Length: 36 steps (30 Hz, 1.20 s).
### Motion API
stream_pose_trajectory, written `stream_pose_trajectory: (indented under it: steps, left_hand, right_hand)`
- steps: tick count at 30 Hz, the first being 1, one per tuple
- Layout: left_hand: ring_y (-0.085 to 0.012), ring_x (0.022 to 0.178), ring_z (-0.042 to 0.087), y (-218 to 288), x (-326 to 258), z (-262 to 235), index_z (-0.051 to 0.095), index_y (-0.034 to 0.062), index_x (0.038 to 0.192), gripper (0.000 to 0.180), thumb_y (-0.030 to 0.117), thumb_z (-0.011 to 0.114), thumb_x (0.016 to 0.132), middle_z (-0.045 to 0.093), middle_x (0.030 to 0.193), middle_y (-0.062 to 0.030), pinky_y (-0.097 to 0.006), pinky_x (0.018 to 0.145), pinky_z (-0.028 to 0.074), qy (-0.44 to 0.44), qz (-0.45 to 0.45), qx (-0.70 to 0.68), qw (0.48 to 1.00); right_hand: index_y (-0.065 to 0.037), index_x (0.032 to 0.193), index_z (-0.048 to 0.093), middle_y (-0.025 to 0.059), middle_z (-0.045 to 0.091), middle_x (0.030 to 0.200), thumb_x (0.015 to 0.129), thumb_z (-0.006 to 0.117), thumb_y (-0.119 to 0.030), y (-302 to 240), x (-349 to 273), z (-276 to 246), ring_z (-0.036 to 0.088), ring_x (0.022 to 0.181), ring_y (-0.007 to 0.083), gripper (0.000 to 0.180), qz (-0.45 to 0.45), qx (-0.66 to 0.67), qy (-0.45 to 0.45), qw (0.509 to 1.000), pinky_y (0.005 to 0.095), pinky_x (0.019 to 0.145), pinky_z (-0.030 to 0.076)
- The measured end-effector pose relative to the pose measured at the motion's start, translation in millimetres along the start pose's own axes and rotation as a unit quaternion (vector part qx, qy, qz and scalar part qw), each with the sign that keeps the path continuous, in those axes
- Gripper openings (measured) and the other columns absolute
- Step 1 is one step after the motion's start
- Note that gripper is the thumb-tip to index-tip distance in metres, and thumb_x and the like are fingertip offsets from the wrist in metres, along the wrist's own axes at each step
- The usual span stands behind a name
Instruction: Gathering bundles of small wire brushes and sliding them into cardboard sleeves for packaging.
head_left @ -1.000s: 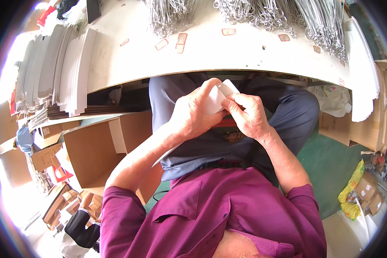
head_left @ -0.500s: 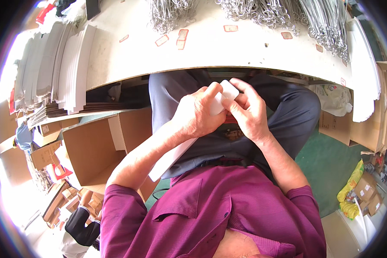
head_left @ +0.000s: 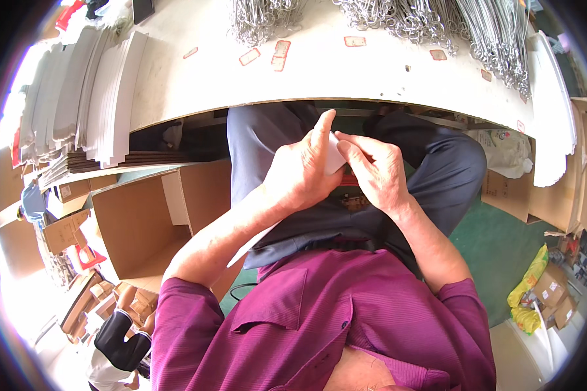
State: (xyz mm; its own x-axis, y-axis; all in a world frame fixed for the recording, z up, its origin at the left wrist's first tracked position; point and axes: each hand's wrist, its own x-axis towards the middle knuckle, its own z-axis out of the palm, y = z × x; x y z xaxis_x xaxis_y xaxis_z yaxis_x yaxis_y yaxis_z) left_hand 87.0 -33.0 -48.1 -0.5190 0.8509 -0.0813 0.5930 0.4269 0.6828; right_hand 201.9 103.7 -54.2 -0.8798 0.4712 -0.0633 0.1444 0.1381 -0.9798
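- The left hand (head_left: 301, 174) is wrapped around a long white carton (head_left: 335, 158), one digit stretched out straight toward the bench (head_left: 202, 81).
- The right hand (head_left: 377, 173) has its thumb and fingers brought together at the carton's upper end, grasping its edge; the fingers partly hide that end.
- The carton is above the person's lap, in front of the bench edge; it slants down to the left, passing under the left forearm, and its lower end shows beyond the arm.
- Beneath the hands are the dark blue trousers (head_left: 430, 166), with the purple shirt (head_left: 319, 306) nearer.
- On the left of the bench lies a stack of flat white cartons (head_left: 88, 98); more white sheets (head_left: 553, 111) hang over its right end.
- Bundles of metal wires (head_left: 398, 26) with looped ends lie along the far side.
- Small red-edged labels (head_left: 281, 56) are scattered across the bench top.
- An open cardboard box (head_left: 134, 225) stands left of the person's legs.
- On the right, a yellow bag (head_left: 533, 283) lies beside small brown boxes (head_left: 553, 287).
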Motion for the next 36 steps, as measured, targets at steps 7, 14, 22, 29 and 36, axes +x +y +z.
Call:
stream_pose_trajectory:
  steps: [7, 14, 22, 29, 36]
  left_hand:
    - [-0.041, 0.095, 0.073, -4.7, 1.7, -1.3, 0.042, 0.0021, 0.144, 0.08, 0.025, 0.083, 0.08, 0.071, 0.108, -0.0252, -0.047, 0.08, 0.061, 0.03, 0.055, 0.038, 0.997]
    - [-0.0369, 0.093, 0.073, -7.4, -0.9, -7.1, 0.063, 0.0009, 0.115, 0.051, 0.026, 0.085, 0.076, 0.072, 0.102, -0.0193, -0.044, 0.078, 0.06, 0.052, 0.037, 0.078, 0.995]
    - [-0.0362, 0.091, 0.073, -9.0, -1.0, -7.6, 0.062, 0.0012, 0.12, 0.056, 0.024, 0.085, 0.075, 0.071, 0.1, -0.0182, -0.044, 0.078, 0.06, 0.031, 0.051, 0.073, 0.996]
    - [-0.0361, 0.091, 0.073, -10.4, -2.6, -2.8, 0.063, 0.0002, 0.12, 0.057, 0.024, 0.085, 0.074, 0.071, 0.101, -0.0186, -0.044, 0.078, 0.06, 0.06, 0.067, 0.045, 0.995]
    - [-0.0381, 0.095, 0.072, -6.6, 2.2, -9.4, 0.063, -0.0015, 0.121, 0.056, 0.024, 0.083, 0.076, 0.072, 0.107, -0.0215, -0.044, 0.081, 0.06, 0.057, 0.002, 0.025, 0.998]
  right_hand:
    - [0.005, 0.103, 0.069, 0.0141, 0.077, 0.092, 0.095, 0.074, -0.01, -0.5, 7.7, 5.9, 0.072, 0.085, 0.0123, 0.018, 0.083, 0.091, 0.011, 0.992, 0.0283, 0.075, 0.059]
    - [0.002, 0.096, 0.069, 0.0066, 0.072, 0.074, 0.097, 0.074, -0.015, 3.3, 12.7, 0.7, 0.064, 0.062, 0.0064, 0.018, 0.091, 0.087, 0.024, 0.992, 0.0238, 0.054, 0.049]
    - [0.0, 0.086, 0.069, 0.003, 0.068, 0.069, 0.098, 0.073, -0.018, 0.8, 13.5, -1.3, 0.058, 0.056, 0.0039, 0.022, 0.138, 0.133, 0.065, 0.979, 0.0211, 0.048, 0.043]
    - [0.002, 0.095, 0.07, -0.0007, 0.066, 0.072, 0.101, 0.069, -0.016, 15.3, 3.2, 9.3, 0.054, 0.059, 0.0013, 0.019, -0.019, 0.009, 0.116, 0.993, 0.0209, 0.053, 0.043]
    - [0.007, 0.128, 0.065, 0.0107, 0.071, 0.078, 0.099, 0.07, -0.012, 7.7, -4.4, 20.2, 0.066, 0.061, 0.0131, 0.034, -0.094, -0.005, 0.077, 0.993, 0.029, 0.055, 0.05]
